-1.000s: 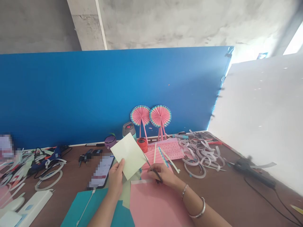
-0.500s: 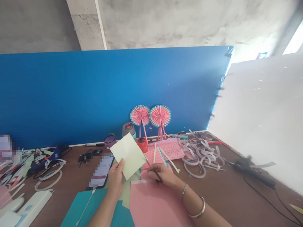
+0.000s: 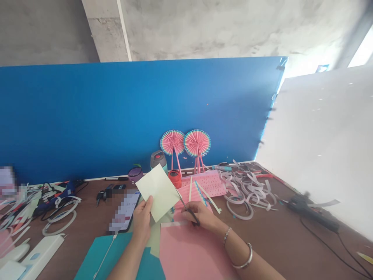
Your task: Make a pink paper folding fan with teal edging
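Observation:
My left hand point(image 3: 142, 221) pinches the lower corner of a pale yellow-green sheet of paper point(image 3: 157, 191), held up tilted like a diamond above the brown table point(image 3: 262, 233). My right hand point(image 3: 201, 214) is closed around black-handled scissors point(image 3: 186, 208), whose blades meet the sheet's right edge. A pink sheet point(image 3: 192, 252) and a teal sheet point(image 3: 101, 256) lie flat under my forearms.
Two pink paper fans point(image 3: 186, 144) lean on the blue partition point(image 3: 131, 116). A phone point(image 3: 125, 210), keys point(image 3: 101, 194), a bottle point(image 3: 159, 158), patterned pink paper point(image 3: 208, 182), curled paper strips point(image 3: 247, 186), a glue gun point(image 3: 311, 212) and a white panel point(image 3: 323, 140) surround me.

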Available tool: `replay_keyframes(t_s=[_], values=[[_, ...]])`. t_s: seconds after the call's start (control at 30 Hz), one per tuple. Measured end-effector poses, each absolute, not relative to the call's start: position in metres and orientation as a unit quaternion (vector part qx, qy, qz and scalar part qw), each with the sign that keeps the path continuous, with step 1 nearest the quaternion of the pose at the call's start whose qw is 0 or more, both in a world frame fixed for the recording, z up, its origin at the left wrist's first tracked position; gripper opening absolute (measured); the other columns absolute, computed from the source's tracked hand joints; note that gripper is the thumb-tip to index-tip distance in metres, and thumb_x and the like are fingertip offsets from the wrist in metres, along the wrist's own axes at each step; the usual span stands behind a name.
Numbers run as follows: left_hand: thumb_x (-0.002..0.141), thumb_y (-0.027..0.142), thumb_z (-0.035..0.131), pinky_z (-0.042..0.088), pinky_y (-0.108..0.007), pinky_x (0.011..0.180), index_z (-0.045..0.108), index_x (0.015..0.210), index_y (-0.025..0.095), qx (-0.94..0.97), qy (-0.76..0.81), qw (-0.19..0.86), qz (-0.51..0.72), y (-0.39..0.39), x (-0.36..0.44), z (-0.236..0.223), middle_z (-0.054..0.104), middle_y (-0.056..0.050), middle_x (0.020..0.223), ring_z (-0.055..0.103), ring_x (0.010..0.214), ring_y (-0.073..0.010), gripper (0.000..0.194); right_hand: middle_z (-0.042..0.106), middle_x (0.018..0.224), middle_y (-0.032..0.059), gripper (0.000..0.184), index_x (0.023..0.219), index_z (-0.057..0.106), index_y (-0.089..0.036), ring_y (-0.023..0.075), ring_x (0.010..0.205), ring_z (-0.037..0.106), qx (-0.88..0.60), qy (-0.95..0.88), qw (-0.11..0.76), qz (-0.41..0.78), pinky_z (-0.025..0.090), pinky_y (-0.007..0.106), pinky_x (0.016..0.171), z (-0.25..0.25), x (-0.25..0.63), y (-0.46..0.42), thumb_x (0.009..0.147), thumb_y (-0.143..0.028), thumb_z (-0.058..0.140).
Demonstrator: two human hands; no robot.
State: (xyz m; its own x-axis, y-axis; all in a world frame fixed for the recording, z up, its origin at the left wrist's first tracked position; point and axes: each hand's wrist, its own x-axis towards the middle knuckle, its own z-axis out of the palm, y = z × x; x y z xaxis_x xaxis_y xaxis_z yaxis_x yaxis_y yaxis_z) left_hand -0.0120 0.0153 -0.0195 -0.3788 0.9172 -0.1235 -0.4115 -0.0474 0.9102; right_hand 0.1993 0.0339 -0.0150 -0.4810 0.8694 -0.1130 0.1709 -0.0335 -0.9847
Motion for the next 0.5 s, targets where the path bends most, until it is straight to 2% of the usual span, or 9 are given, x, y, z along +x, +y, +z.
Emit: replay_keyframes(t_s=[0.5], values=[[0.074, 0.036, 0.070, 0.049, -0.041, 0.094, 0.067, 0.102, 0.013, 0.253, 0.479, 0.496, 0.679, 0.0141, -0.0107, -0.0166, 0.071, -0.012, 0.104, 0.063, 0.104, -0.0280, 0.036, 0.049, 0.054, -0.0053, 0.018, 0.074, 0.058, -0.015, 0.0072, 0.045, 0.042, -0.409, -0.631, 0.308, 0.583, 0.033, 0.019, 0.043, -0.0198, 0.1987, 0.0362, 0.071, -0.033, 0.063]])
